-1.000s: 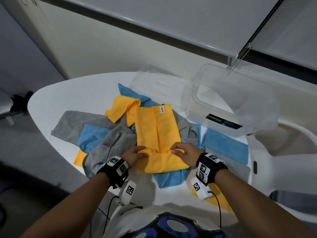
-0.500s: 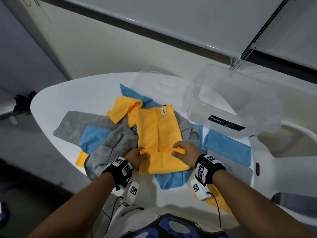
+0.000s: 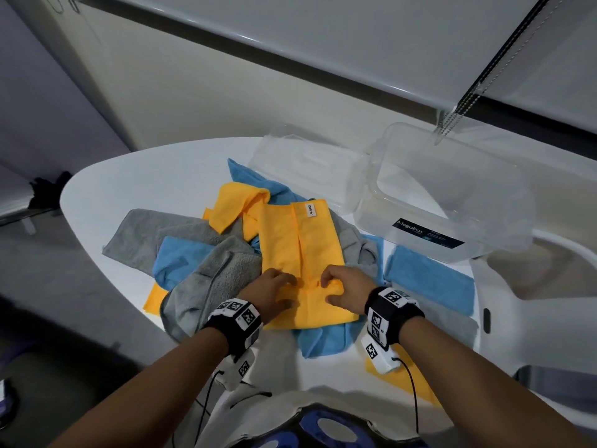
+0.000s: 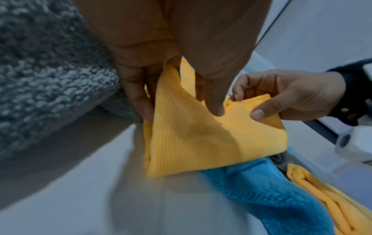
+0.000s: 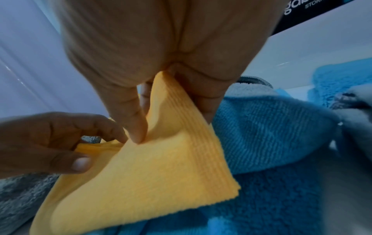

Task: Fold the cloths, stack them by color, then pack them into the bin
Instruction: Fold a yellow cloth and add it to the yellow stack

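From the head view the long orange microfibre cloth (image 3: pixel 302 253) lies on the cloth pile just left of the clear plastic bin (image 3: pixel 452 202), and both wrist views show the left hand (image 4: pixel 161 66) and right hand (image 5: pixel 161 66) pinching its near fold, which I think should be carried evenly toward the far edge

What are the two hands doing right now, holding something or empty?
Left hand: pinching the near part of the yellow cloth.
Right hand: pinching the same yellow cloth on its other side.

Dim, cool light; wide-angle bending at edges; soft blur in wrist views.
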### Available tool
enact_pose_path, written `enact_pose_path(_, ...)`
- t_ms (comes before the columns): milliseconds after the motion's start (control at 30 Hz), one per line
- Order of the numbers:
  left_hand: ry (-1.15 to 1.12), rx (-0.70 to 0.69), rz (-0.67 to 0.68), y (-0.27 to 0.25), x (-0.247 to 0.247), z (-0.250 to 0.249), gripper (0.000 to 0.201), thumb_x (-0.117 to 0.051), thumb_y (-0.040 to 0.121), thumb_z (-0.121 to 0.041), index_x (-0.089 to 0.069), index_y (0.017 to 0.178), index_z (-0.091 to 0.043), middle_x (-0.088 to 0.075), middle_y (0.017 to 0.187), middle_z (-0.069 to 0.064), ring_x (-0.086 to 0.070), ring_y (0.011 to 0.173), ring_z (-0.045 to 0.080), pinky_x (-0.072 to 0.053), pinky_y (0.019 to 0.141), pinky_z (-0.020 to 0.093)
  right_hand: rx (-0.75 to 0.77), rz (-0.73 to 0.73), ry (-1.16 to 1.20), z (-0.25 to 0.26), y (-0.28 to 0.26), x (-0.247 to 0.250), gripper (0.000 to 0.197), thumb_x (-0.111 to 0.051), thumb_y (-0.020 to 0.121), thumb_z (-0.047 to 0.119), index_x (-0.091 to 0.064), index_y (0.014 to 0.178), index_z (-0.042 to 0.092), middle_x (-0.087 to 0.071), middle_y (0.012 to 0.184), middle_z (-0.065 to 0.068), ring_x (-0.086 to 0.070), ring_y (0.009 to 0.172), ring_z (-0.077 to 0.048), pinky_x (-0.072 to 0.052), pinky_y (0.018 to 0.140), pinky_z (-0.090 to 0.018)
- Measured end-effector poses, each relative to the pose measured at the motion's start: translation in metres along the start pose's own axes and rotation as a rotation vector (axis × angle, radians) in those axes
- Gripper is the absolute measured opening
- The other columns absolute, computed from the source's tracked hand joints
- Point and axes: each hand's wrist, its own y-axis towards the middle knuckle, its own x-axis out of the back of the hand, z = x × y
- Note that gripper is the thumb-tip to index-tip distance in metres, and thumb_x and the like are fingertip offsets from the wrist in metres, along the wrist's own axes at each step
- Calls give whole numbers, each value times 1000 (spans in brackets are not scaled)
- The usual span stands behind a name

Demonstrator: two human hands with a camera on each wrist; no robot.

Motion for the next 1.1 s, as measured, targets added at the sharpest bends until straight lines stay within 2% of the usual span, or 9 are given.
enact_pose_path(233, 9, 46, -68, 7, 1, -10, 13, -52, 93, -17, -56, 105, -17, -52, 112, 3, -56, 97, 27, -49, 82, 38, -17, -35, -66, -1, 3, -1, 20, -74, 82, 19, -65, 99, 24, -65, 108, 6, -59, 100, -13, -48, 90, -29)
enact_pose_path(333, -57, 31, -80, 5, 4, -12, 12, -44, 97, -16, -53, 103, -14, -57, 106, 6, -54, 91, 26, -47, 81, 39, 18, -48, -86, 4, 5, -1, 8, -70, 86, 17, -67, 93, 21, -65, 103, 3, -58, 98, -14, -46, 90, -29)
enact_pose_path(433, -115, 8, -67, 3, 7, -9, 15, -55, 94, -25, -52, 107, -18, -62, 109, 3, -59, 98, 23, -50, 85, 40, 26, -74, -18, 12, 6, 1, 6, -70, 87, 17, -68, 92, 19, -64, 99, 5, -59, 96, -13, -46, 88, -26)
enact_pose_path(500, -109, 15, 0, 2, 7, -7, 37, -68, 85, -35, -52, 115, -21, -59, 118, -2, -56, 108, 19, -48, 90, 35, 4, -41, -15, 13, 6, 4, 16, -76, 82, 23, -67, 96, 21, -63, 100, 8, -57, 98, -10, -45, 89, -24)
enact_pose_path(567, -37, 33, 47, 5, 7, -6, 45, -73, 81, -36, -54, 120, -24, -55, 122, -2, -53, 111, 19, -46, 93, 35, -17, 47, -106, 11, 6, 5, 29, -81, 75, 27, -66, 100, 23, -59, 105, 8, -54, 100, -11, -42, 86, -23)
enact_pose_path(733, 54, 37, 86, 12, 2, -5, 33, -65, 87, -29, -57, 117, -19, -48, 120, 3, -52, 107, 24, -46, 91, 36, -60, 102, -226, 3, 10, 4, 34, -80, 74, 23, -64, 104, 23, -54, 114, 1, -51, 104, -17, -44, 91, -31)
enact_pose_path(900, 26, 38, 42, 15, 0, -5, 13, -57, 92, -19, -57, 105, -15, -51, 113, 6, -54, 100, 25, -47, 87, 35, -46, 81, -223, 7, 13, 6, 16, -74, 81, 20, -61, 87, 26, -58, 108, 2, -56, 102, -16, -47, 91, -31)
enact_pose_path(1000, -42, 11, -8, 13, 4, -6, 11, -46, 94, -10, -47, 100, -19, -59, 99, 8, -56, 86, 26, -48, 74, 38, -19, 41, -146, 10, 16, 8, 10, -72, 85, 20, -64, 90, 24, -62, 102, 5, -57, 100, -13, -46, 88, -27)
enact_pose_path(1100, -30, -32, 0, 11, 8, -5, 10, -39, 97, -14, -38, 99, -24, -59, 85, 12, -55, 73, 31, -47, 64, 42, -29, 9, -96, 11, 18, 9, 8, -67, 89, 23, -62, 94, 27, -63, 100, 5, -59, 100, -14, -48, 86, -29)
